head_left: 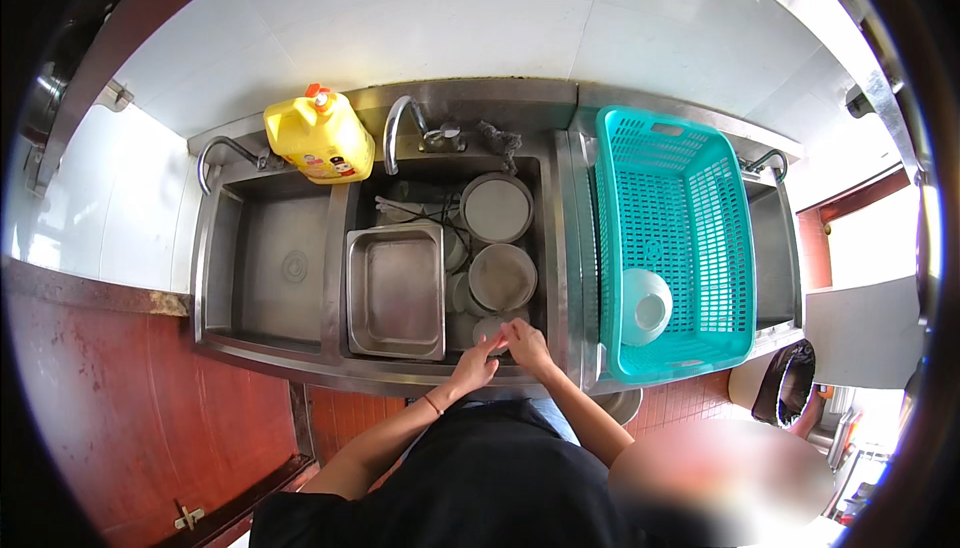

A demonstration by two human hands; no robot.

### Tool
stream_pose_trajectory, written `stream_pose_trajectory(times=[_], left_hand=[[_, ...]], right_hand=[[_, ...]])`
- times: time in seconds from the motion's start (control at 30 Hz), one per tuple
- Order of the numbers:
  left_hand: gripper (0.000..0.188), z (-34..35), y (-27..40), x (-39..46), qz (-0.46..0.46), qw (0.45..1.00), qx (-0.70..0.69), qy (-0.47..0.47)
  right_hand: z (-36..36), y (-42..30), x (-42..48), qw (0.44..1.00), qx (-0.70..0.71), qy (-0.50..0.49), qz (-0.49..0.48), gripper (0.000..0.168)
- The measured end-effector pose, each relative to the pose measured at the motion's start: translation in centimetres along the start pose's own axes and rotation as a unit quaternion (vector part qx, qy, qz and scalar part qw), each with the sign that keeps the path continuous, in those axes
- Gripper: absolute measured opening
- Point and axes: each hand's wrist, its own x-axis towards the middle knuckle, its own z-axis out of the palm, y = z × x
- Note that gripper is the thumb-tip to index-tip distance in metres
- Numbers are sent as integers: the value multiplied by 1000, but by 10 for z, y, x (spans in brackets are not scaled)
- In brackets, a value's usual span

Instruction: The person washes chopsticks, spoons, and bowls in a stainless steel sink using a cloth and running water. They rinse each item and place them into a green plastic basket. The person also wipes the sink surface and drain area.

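Note:
My left hand (pixel 477 368) and my right hand (pixel 528 344) meet over the front of the middle steel sink (pixel 555 248). Their fingertips touch or overlap, and whether something thin sits between them is unclear. Just beyond them lies a pale round dish (pixel 489 329), partly covered by the fingers. Farther back are a round bowl (pixel 502 278) with cloudy contents and another round bowl (pixel 496 208) behind it. To the left, a rectangular stainless steel pan (pixel 396 293) rests in the same sink. Several plates and chopsticks (pixel 401 208) show between the pan and the bowls.
A turquoise plastic basket (pixel 679 143) holding a white bowl (pixel 646 308) stands on the right. A yellow detergent jug (pixel 322 139) sits behind the left sink (pixel 285 263). The curved faucet (pixel 397 127) overhangs the middle sink. A lined bin (pixel 784 386) and a blurred shape (pixel 720 480) are at lower right.

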Motion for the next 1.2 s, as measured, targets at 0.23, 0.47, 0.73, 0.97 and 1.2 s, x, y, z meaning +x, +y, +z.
stream_pose_trajectory(times=[0.23,0.47,0.73,0.97,1.2], left_hand=[[44,-18,-32,-3,-92,995,-10,33],[54,13,-107,43,-252,928,-258,95],[57,27,-193,108,-404,789,-429,172],[68,43,-185,147,-397,746,-510,160],[55,50,-238,154,-406,859,-187,250]], right_hand=[[18,53,23,994,-109,9,-9,39],[36,90,109,993,-111,10,42,43],[80,89,180,975,-216,54,-25,47],[112,104,182,1000,-11,13,11,35],[78,68,132,957,-284,25,-51,23]])
